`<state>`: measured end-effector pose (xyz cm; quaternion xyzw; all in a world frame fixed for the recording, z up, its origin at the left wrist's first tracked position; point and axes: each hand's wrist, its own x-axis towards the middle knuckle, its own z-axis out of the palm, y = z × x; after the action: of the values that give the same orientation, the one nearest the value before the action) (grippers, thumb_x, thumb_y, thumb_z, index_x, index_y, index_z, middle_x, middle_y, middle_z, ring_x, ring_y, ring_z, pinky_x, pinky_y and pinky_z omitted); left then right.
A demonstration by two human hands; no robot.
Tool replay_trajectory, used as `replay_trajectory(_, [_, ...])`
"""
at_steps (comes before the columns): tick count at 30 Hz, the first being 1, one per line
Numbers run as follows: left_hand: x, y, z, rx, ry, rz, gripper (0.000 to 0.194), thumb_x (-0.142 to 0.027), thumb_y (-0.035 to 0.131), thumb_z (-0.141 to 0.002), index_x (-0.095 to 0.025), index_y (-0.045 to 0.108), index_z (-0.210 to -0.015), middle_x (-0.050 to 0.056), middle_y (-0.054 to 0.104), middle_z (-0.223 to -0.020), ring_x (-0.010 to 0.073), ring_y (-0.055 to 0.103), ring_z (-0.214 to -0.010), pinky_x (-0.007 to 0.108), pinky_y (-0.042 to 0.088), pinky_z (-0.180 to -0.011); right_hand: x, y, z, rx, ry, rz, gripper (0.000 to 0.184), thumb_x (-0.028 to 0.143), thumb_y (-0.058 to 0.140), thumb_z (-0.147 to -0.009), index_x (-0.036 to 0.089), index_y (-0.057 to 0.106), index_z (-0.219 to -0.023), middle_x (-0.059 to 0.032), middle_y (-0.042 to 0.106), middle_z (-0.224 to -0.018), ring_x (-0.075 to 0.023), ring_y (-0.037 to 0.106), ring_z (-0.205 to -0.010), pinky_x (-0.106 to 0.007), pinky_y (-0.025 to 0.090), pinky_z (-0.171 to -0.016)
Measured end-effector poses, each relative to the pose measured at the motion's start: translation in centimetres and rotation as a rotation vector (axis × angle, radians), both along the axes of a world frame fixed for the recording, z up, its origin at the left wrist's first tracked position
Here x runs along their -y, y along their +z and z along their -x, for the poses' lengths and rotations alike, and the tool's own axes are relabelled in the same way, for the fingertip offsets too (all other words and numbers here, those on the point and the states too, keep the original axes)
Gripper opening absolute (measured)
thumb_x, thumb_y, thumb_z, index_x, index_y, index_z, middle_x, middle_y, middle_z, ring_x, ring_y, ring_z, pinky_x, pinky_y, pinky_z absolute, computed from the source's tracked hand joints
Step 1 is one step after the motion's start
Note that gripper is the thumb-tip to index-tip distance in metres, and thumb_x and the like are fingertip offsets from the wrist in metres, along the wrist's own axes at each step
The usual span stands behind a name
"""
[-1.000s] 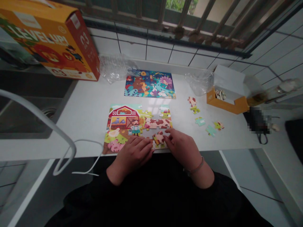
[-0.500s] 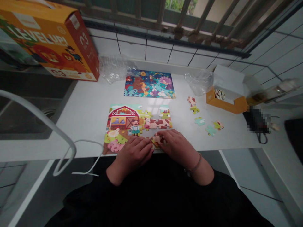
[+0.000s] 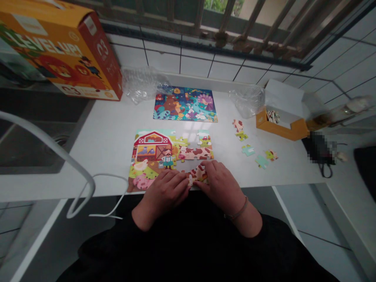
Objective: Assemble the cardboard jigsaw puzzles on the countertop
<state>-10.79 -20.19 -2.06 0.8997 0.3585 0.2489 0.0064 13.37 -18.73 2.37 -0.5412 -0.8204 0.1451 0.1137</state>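
On the white counter lies a partly assembled farm jigsaw puzzle, with a red barn, a farmer and a cow. Over its lower edge my left hand is curled, fingertips beside a small whitish piece. My right hand pinches a brown-and-white puzzle piece between thumb and fingers, at the lower right part of the puzzle. The left thumb and palm underside are hidden. Several loose puzzle pieces are scattered to the right.
Behind the farm puzzle is a dark blue animal picture. Clear plastic packaging lies near the wall. An orange box stands at right, a large orange carton at left by the sink. A white cable arcs at left.
My right hand has shifted slightly right and turned the brown-and-white puzzle piece, showing more of it and a whitish piece by my left fingertips. My left hand stays almost still.
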Motion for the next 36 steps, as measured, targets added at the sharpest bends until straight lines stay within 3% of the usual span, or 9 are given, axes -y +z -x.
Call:
replay_trajectory(10, [-0.1,0.1,-0.1,-0.01,0.01,-0.022,0.013,-0.023,0.069,-0.103,-0.021,0.072,-0.116,0.007,0.08,-0.119,0.0272,0.071,-0.104,0.046,0.056,-0.094,-1.7,0.4,-2.0,-0.137,0.166,-0.025,0.054,0.017,0.076,-0.094,0.022,0.052,-0.142,-0.0153,0.07,-0.129,-0.0357,0.068,-0.12,-0.057,0.061,-0.103])
replay_trajectory(19, [-0.1,0.1,-0.1,0.002,0.007,-0.021,0.012,-0.022,0.071,-0.101,-0.021,0.073,-0.112,0.008,0.08,-0.118,0.0273,0.072,-0.104,0.046,0.056,-0.094,-4.4,0.4,-2.0,-0.204,0.278,0.003,0.043,0.01,0.071,-0.096,0.025,0.057,-0.133,-0.0129,0.069,-0.139,-0.032,0.066,-0.132,-0.054,0.058,-0.111])
replay_trajectory(27, [-0.1,0.0,0.0,-0.001,0.011,-0.015,0.013,-0.022,0.07,-0.101,-0.022,0.074,-0.114,0.008,0.08,-0.119,0.0273,0.072,-0.105,0.046,0.057,-0.094,-5.1,0.6,-3.9,-0.138,0.211,0.021,0.052,0.011,0.074,-0.09,0.026,0.06,-0.138,-0.0102,0.073,-0.132,-0.0318,0.069,-0.123,-0.055,0.059,-0.106])
replay_trajectory(32, [-0.1,0.2,0.0,-0.012,0.016,-0.017,0.012,-0.022,0.069,-0.102,-0.023,0.074,-0.113,0.007,0.08,-0.118,0.0266,0.072,-0.104,0.045,0.056,-0.095,-5.3,-0.3,-5.6,-0.175,0.108,0.008,0.064,0.016,0.078,-0.089,0.026,0.057,-0.149,-0.0117,0.071,-0.14,-0.0326,0.069,-0.129,-0.057,0.059,-0.111])
replay_trajectory(36, [-0.1,0.2,0.0,-0.003,0.01,-0.026,0.011,-0.022,0.069,-0.102,-0.022,0.073,-0.112,0.007,0.08,-0.118,0.0266,0.072,-0.105,0.045,0.056,-0.095,-5.2,-0.5,-6.1,-0.213,0.095,0.035,0.061,0.024,0.08,-0.093,0.026,0.057,-0.15,-0.0122,0.072,-0.143,-0.0322,0.07,-0.132,-0.056,0.059,-0.112])
